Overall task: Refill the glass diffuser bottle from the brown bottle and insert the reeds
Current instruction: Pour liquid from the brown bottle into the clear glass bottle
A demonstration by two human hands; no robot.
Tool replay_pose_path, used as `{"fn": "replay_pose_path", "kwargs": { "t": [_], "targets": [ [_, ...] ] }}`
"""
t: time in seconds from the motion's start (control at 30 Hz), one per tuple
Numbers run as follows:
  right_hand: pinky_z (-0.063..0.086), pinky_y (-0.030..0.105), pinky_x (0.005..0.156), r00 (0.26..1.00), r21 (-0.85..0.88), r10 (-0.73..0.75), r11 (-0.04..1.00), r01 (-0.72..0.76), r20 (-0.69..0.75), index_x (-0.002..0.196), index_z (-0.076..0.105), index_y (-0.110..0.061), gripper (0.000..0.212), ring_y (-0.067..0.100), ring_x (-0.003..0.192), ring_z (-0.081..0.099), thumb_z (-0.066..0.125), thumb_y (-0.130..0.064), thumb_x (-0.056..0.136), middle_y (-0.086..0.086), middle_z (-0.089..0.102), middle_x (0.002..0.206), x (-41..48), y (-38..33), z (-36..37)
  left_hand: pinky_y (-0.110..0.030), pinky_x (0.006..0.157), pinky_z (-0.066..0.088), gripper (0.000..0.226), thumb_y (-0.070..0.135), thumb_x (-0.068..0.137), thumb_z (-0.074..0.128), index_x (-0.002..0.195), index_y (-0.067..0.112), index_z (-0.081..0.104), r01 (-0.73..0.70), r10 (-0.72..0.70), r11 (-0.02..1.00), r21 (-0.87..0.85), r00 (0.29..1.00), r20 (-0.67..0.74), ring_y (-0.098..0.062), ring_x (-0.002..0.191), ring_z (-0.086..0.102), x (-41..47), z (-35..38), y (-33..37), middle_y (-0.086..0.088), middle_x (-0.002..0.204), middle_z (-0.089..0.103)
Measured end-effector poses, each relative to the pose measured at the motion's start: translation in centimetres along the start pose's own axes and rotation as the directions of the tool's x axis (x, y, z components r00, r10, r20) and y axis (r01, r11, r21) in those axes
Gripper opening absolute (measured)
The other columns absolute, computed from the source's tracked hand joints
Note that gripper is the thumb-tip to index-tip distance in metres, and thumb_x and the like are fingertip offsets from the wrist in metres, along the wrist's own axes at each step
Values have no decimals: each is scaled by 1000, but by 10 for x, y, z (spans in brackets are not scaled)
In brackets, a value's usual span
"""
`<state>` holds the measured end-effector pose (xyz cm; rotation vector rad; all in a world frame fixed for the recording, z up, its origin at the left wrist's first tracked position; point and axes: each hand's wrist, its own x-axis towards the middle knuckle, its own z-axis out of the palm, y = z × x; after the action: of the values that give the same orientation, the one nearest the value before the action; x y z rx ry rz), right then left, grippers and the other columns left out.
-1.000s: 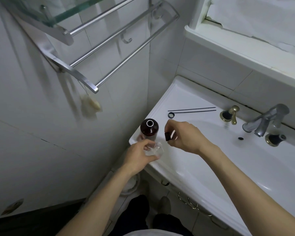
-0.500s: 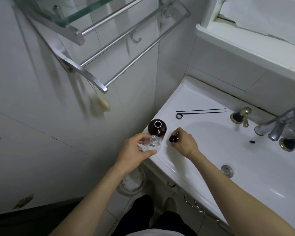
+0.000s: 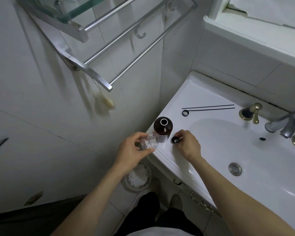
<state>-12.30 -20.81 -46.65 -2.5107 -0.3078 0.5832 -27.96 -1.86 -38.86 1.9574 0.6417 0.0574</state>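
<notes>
Steadying the small clear glass diffuser bottle (image 3: 150,142) with our left hand (image 3: 132,150), our right hand (image 3: 187,143) pinches the little black cap (image 3: 174,139); round brown glass bottle (image 3: 163,127) stands uncapped, pouring and two thin black reeds (image 3: 209,107) remain

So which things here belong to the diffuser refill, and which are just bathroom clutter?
Part of the job:
- glass diffuser bottle, held by the left hand
- brown bottle, uncapped
- small black cap, at the right hand
- two black reeds
- black ring beside them

Just lying about:
- faucet
- towel rack
- waste bin
</notes>
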Motion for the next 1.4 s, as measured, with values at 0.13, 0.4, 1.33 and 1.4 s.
{"fn": "replay_pose_path", "kwargs": {
  "t": [0.13, 0.4, 1.33, 1.4],
  "targets": [
    [50, 36, 74, 1000, -21, -20, 1000, 20, 3, 101, 65, -27, 15, 19, 93, 63, 64, -19, 89, -8, 56, 109, 0, 3, 2, -30, 86, 61, 46, 26, 76, 95, 116, 34, 75, 1, -1, 1000, -9, 1000, -3, 5, 103, 67, 0, -1, -2, 24, 105, 74],
    [46, 31, 71, 996, 3, -18, 1000, 18, 82, 116, 63, -27, 37, 14, 94, 65, 75, -21, 82, -10, 56, 118, -4, 9, -8, -30, 85, 61, 48, 27, 76, 95, 119, 31, 75, -14, 13, 1000, -10, 1000, -15, 5, 104, 67, 3, -3, -7, 22, 109, 75],
    [51, 25, 79, 976, 348, -210, 911, 219, -64, 111, 54, -48, 63, -6, 95, 65, 92, -43, 61, -29, 69, 101, -7, -60, -13, -31, 82, 63, 44, 25, 77, 94, 110, 42, 70, -60, 59, 998, -18, 997, -51, 9, 102, 65, 35, -12, 15, 24, 105, 74],
    [53, 27, 77, 979, 361, -185, 910, 203, -84, 110, 57, -45, 61, -5, 91, 66, 92, -44, 60, -27, 70, 98, -6, -61, -16, -30, 81, 63, 44, 25, 77, 94, 111, 42, 71, -68, 67, 997, -31, 996, -58, 8, 102, 66, 40, -12, 18, 22, 107, 75]
  ]
}}
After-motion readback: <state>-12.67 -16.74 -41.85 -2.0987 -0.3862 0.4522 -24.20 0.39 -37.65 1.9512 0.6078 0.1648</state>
